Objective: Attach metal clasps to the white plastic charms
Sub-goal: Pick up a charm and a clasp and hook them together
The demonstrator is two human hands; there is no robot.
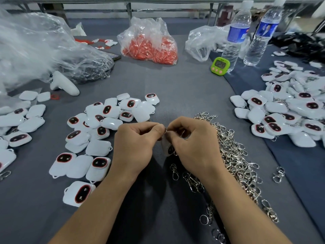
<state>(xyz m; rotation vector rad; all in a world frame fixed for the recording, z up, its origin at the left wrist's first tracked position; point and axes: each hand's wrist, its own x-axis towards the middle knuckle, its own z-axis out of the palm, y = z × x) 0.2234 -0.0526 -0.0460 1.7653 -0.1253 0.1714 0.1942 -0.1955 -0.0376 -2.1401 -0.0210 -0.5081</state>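
Both hands meet above the grey table cloth. My left hand pinches a small metal ring between thumb and forefinger. My right hand grips a white plastic charm that hangs below the fingers, its dark face partly hidden. A heap of silver metal clasps lies under and right of my right hand. Loose white charms with red-rimmed dark faces lie to the left. Another pile of charms lies at the right, several with clasps on them.
A bag of red cords sits at the back centre. Crumpled clear plastic bags fill the back left, with a white controller beside them. A green timer and two water bottles stand at the back right.
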